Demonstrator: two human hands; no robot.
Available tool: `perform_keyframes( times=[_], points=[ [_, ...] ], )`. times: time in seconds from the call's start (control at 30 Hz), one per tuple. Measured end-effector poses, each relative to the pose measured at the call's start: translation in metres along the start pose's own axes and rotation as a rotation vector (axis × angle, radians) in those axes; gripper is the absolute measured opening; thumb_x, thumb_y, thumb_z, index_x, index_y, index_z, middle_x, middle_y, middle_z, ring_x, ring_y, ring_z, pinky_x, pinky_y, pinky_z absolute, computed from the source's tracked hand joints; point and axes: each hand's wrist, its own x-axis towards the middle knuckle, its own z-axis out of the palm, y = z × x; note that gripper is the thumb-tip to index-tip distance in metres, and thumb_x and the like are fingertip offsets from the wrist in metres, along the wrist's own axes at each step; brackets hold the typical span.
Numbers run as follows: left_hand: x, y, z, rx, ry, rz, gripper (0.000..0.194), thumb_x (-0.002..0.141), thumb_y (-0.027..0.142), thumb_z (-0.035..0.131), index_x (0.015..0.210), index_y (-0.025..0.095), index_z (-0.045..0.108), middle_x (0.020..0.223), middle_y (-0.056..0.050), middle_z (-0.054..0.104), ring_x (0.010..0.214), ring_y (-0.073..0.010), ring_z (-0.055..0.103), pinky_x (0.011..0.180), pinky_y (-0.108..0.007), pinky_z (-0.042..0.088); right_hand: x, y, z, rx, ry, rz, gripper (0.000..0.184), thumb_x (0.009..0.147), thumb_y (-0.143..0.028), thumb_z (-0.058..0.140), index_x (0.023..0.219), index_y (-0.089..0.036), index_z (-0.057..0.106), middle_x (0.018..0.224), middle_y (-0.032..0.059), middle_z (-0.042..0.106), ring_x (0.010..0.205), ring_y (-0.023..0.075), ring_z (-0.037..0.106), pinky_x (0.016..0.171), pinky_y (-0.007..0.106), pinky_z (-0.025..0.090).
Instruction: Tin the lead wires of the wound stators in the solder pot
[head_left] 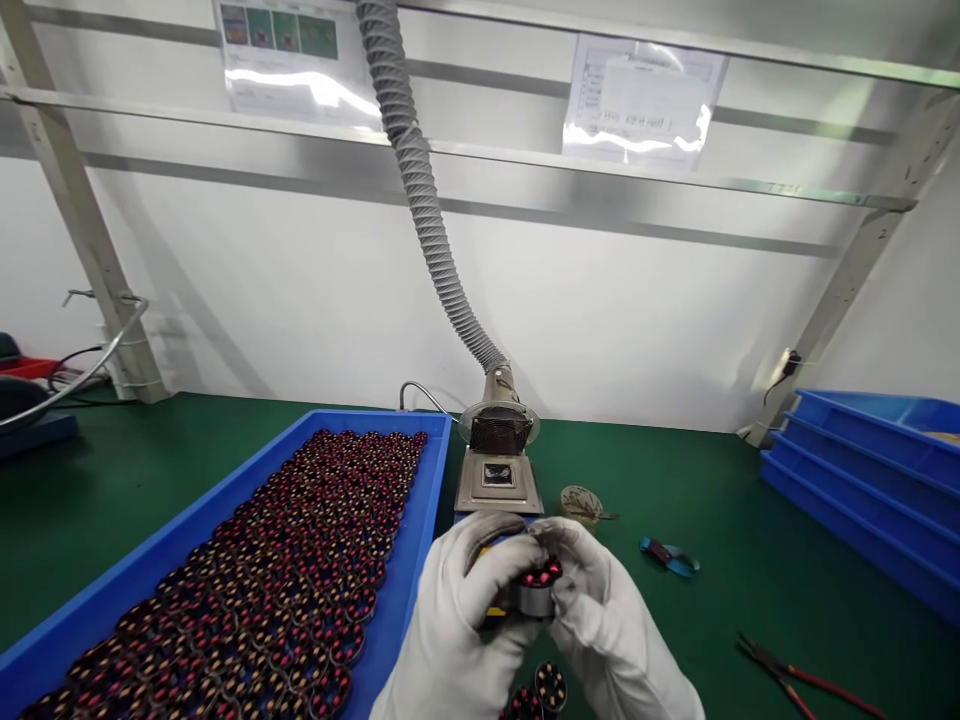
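Both my hands wear white gloves and meet just in front of me. My left hand (461, 610) and my right hand (600, 610) close together round one small round wound coil part (538, 588) with red windings and a grey metal body. Two more such parts (541, 692) lie on the green mat right below my hands. To the left stands a long blue tray (431, 480) filled with several rows of the same red coil parts. Just behind my hands sits a small metal solder pot (498, 482).
A grey ribbed extraction hose (420, 190) drops to a hood over the pot. A small round tin (581, 502), blue-handled cutters (670, 556) and red-handled pliers (787, 678) lie on the green mat at the right. Stacked blue trays (862, 470) stand far right. Cables lie at far left.
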Motion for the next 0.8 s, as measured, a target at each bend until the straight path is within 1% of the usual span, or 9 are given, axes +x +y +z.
perform_keyframes(
  times=[0.13, 0.2, 0.3, 0.37, 0.47, 0.53, 0.6, 0.67, 0.8],
  points=[
    [-0.004, 0.003, -0.002, 0.179, -0.027, 0.022, 0.033, 0.078, 0.013, 0.048, 0.110, 0.020, 0.050, 0.105, -0.006, 0.062, 0.100, -0.0173, 0.055, 0.083, -0.032, 0.045, -0.004, 0.001, 0.011, -0.256, 0.188, -0.232, 0.030, 0.060, -0.025, 0.081, 0.083, -0.023, 0.062, 0.086, 0.0018, 0.063, 0.081, 0.0155, 0.059, 0.077, 0.026, 0.048],
    [-0.003, 0.003, -0.004, 0.140, -0.046, 0.031, 0.027, 0.081, 0.017, 0.047, 0.108, 0.019, 0.049, 0.101, -0.005, 0.063, 0.095, -0.0158, 0.057, 0.080, -0.030, 0.045, -0.006, -0.005, 0.008, -0.342, 0.150, -0.274, 0.026, 0.061, -0.027, 0.079, 0.082, -0.023, 0.062, 0.086, 0.0014, 0.060, 0.079, 0.0150, 0.057, 0.073, 0.024, 0.048],
    [0.001, 0.004, -0.007, 0.041, -0.107, 0.005, 0.023, 0.085, 0.027, 0.049, 0.108, 0.021, 0.048, 0.097, -0.003, 0.063, 0.092, -0.0139, 0.057, 0.078, -0.027, 0.045, -0.007, -0.013, 0.000, -0.440, -0.004, -0.231, 0.017, 0.068, -0.031, 0.074, 0.080, -0.022, 0.066, 0.088, 0.0040, 0.057, 0.080, 0.0171, 0.057, 0.069, 0.026, 0.048],
    [0.004, 0.006, -0.009, 0.041, -0.122, 0.034, 0.023, 0.084, 0.025, 0.053, 0.106, 0.022, 0.050, 0.096, -0.002, 0.064, 0.092, -0.0136, 0.057, 0.078, -0.027, 0.044, -0.005, -0.014, -0.004, -0.470, -0.017, -0.274, 0.007, 0.073, -0.028, 0.070, 0.075, -0.022, 0.067, 0.082, 0.0046, 0.058, 0.079, 0.0178, 0.057, 0.069, 0.027, 0.047],
    [0.006, 0.010, -0.011, 0.108, -0.091, 0.095, 0.023, 0.079, 0.016, 0.053, 0.102, 0.022, 0.054, 0.096, 0.000, 0.066, 0.090, -0.0143, 0.058, 0.077, -0.029, 0.042, -0.003, -0.012, -0.004, -0.275, 0.053, -0.322, 0.014, 0.074, -0.030, 0.069, 0.064, -0.022, 0.065, 0.069, 0.0018, 0.053, 0.075, 0.0168, 0.055, 0.072, 0.028, 0.045],
    [0.005, 0.012, -0.012, 0.136, -0.064, 0.108, 0.025, 0.077, 0.012, 0.052, 0.100, 0.021, 0.055, 0.095, 0.000, 0.067, 0.089, -0.0143, 0.058, 0.078, -0.029, 0.041, -0.003, -0.013, -0.002, -0.016, 0.094, -0.230, 0.017, 0.073, -0.036, 0.069, 0.064, -0.023, 0.064, 0.070, 0.0007, 0.051, 0.078, 0.0170, 0.054, 0.077, 0.030, 0.046],
    [0.003, 0.012, -0.014, 0.133, -0.059, 0.096, 0.023, 0.076, 0.012, 0.054, 0.098, 0.020, 0.055, 0.094, 0.000, 0.067, 0.090, -0.0148, 0.058, 0.079, -0.030, 0.041, -0.005, -0.018, -0.003, 0.125, 0.138, -0.181, 0.018, 0.072, -0.040, 0.069, 0.067, -0.024, 0.065, 0.075, 0.0007, 0.053, 0.083, 0.0179, 0.055, 0.081, 0.032, 0.046],
    [0.002, 0.011, -0.014, 0.110, -0.069, 0.075, 0.022, 0.077, 0.015, 0.056, 0.098, 0.020, 0.054, 0.093, -0.001, 0.066, 0.090, -0.0155, 0.058, 0.079, -0.030, 0.043, -0.007, -0.023, -0.007, -0.001, 0.135, -0.207, 0.017, 0.071, -0.041, 0.071, 0.071, -0.024, 0.067, 0.077, 0.0021, 0.058, 0.081, 0.0188, 0.056, 0.080, 0.032, 0.046],
    [0.003, 0.011, -0.013, 0.076, -0.078, 0.089, 0.022, 0.077, 0.016, 0.056, 0.098, 0.020, 0.052, 0.091, -0.001, 0.066, 0.087, -0.0143, 0.059, 0.078, -0.029, 0.045, -0.008, -0.020, -0.013, -0.384, 0.019, -0.182, 0.016, 0.066, -0.033, 0.076, 0.077, -0.022, 0.070, 0.077, 0.0034, 0.059, 0.071, 0.0166, 0.056, 0.064, 0.027, 0.047]
  ],
)
